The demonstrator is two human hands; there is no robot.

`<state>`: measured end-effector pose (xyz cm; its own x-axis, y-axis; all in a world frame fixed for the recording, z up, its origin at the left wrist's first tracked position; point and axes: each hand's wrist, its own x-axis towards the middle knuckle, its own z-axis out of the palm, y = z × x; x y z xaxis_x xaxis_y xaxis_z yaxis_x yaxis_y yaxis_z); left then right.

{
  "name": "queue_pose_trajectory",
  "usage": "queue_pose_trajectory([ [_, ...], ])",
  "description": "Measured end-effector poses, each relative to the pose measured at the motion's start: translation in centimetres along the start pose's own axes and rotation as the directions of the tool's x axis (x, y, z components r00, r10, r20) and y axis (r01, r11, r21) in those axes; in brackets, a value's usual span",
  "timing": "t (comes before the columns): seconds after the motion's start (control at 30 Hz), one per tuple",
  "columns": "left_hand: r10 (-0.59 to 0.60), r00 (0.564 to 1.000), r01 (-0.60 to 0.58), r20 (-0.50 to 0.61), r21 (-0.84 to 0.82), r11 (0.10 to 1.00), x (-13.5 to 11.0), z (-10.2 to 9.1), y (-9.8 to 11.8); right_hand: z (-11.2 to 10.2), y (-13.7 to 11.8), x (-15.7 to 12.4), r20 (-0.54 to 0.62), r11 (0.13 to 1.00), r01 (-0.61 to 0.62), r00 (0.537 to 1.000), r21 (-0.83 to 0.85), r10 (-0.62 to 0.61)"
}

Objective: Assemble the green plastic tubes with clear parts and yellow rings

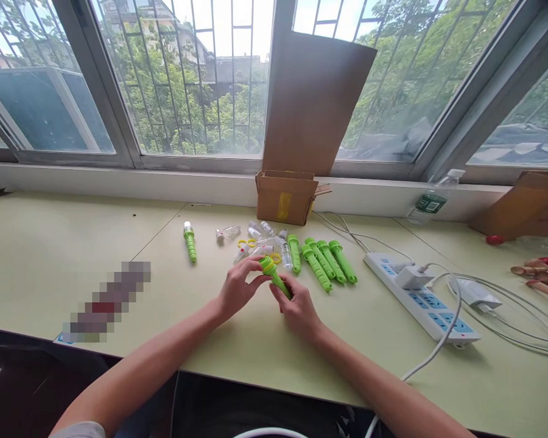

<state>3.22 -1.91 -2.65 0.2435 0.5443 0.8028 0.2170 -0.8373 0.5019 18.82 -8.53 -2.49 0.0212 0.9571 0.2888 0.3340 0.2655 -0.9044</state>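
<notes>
In the head view, the left hand [241, 287] pinches the wide head of a bright green plastic tube [279, 283] between thumb and fingers, and the right hand [300, 306] is wrapped round its narrower lower end; the tube is tilted, over the middle of the pale green desk [95, 237]. Towards the far edge, just beyond the hands, lie small clear plastic pieces with white ends [265, 250] and thin yellow plastic rings [276, 258]. Several ribbed green plastic tubes [343, 261] lie right of these; another, white-topped ribbed green tube [190, 244] lies apart, leftward.
</notes>
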Motion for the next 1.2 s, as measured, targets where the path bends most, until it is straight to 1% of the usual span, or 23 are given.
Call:
queue_pose_trajectory([
  [0.23,-0.033,0.999,0.033,0.007,0.010,0.999,0.13,0.16,0.24,-0.15,0.36,0.21,0.102,0.971,-0.141,0.987,0.193,0.123],
  [0.37,-0.036,0.999,0.036,0.008,0.011,0.999,0.20,0.14,0.47,-0.21,0.34,0.27,0.141,0.954,-0.184,0.978,0.236,0.154],
  [0.6,-0.023,0.999,0.024,0.047,-0.015,1.000,0.18,0.17,0.61,-0.55,0.07,0.38,0.195,0.928,-0.231,0.964,0.293,0.179],
  [0.73,-0.019,0.999,0.019,0.029,-0.022,1.000,0.03,0.34,0.44,-0.59,0.01,0.38,0.192,0.927,-0.222,0.967,0.303,0.168],
  [0.9,-0.017,0.999,0.018,0.030,-0.035,0.999,-0.16,0.47,0.11,-0.56,0.07,0.32,0.174,0.933,-0.219,0.969,0.287,0.174],
  [1.07,-0.001,1.000,0.002,0.018,-0.029,1.000,-0.10,0.40,0.01,-0.39,0.19,0.31,0.174,0.946,-0.194,0.973,0.261,0.151],
  [1.13,0.021,1.000,-0.021,0.008,-0.010,1.000,-0.02,0.29,0.09,-0.22,0.16,0.25,0.135,0.960,-0.160,0.982,0.231,0.131],
  [1.2,0.046,0.999,-0.045,-0.015,0.012,0.999,0.05,0.17,0.21,-0.05,0.06,0.17,0.055,0.981,-0.097,0.995,0.166,0.089],
])
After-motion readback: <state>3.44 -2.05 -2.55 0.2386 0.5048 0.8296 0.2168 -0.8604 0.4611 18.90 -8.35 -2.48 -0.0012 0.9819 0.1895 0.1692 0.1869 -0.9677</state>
